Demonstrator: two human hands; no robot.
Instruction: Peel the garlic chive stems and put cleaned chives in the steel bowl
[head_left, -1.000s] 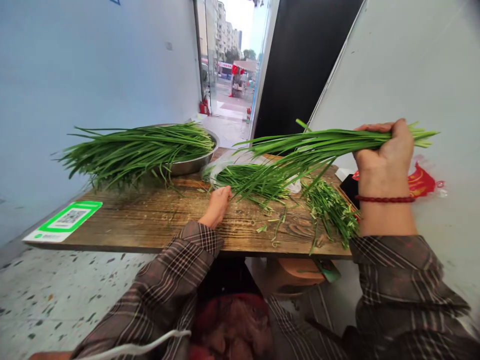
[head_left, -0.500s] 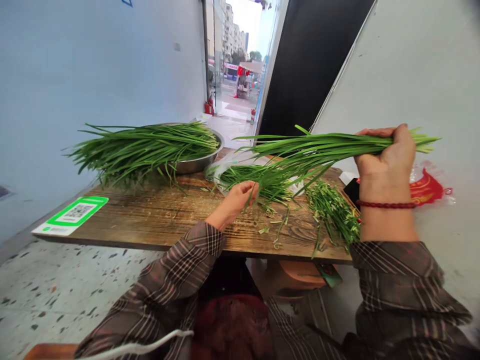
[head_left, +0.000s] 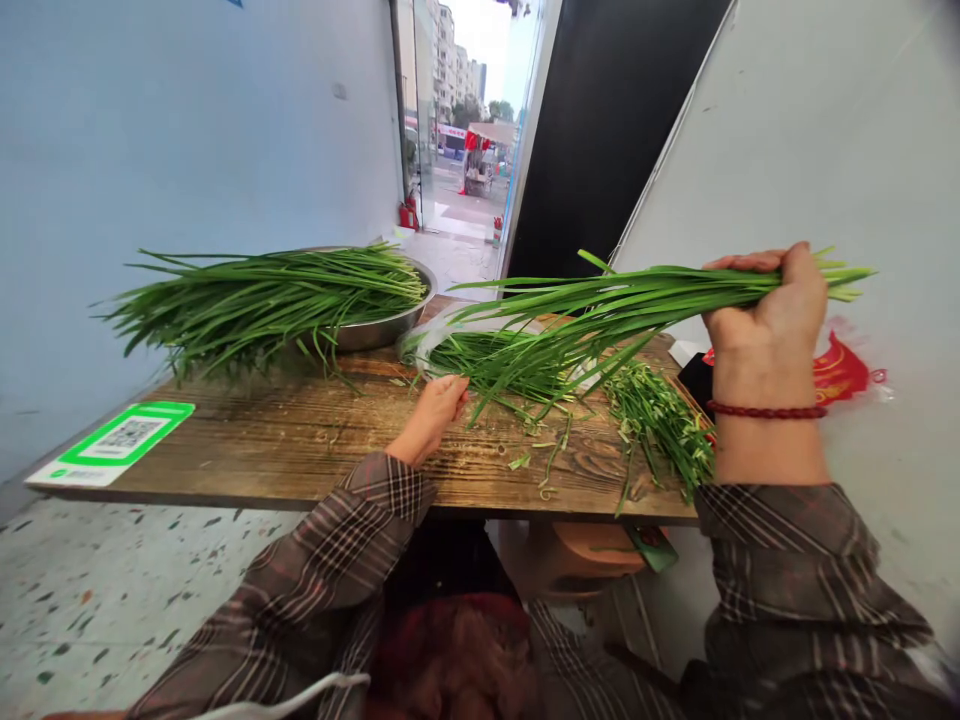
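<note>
My right hand (head_left: pixel 776 305), raised on the right, is wrapped round a bunch of garlic chives (head_left: pixel 645 292) near the pale stem ends. The long green leaves stretch leftward and droop over the table. Just below and left of their tips is my left hand (head_left: pixel 436 412), its fingers pinched together; whether a thin leaf is between them is hidden. Behind it more chives (head_left: pixel 502 362) lie on a clear plastic bag (head_left: pixel 427 345). A heap of trimmed leaves and scraps (head_left: pixel 664 425) sits below my right hand.
A large pile of chives (head_left: pixel 262 305) overhangs a metal bowl (head_left: pixel 386 332) at the back left of the wooden table (head_left: pixel 270 455). A green QR code card (head_left: pixel 120 442) lies at its left end. A red package (head_left: pixel 840 370) is beyond my right wrist. Walls flank both sides.
My left hand has moved left and slightly down, away from the hanging leaves, and its fingers have closed tighter. My right hand keeps hold of the bunch, nearly still. The view has shifted slightly.
</note>
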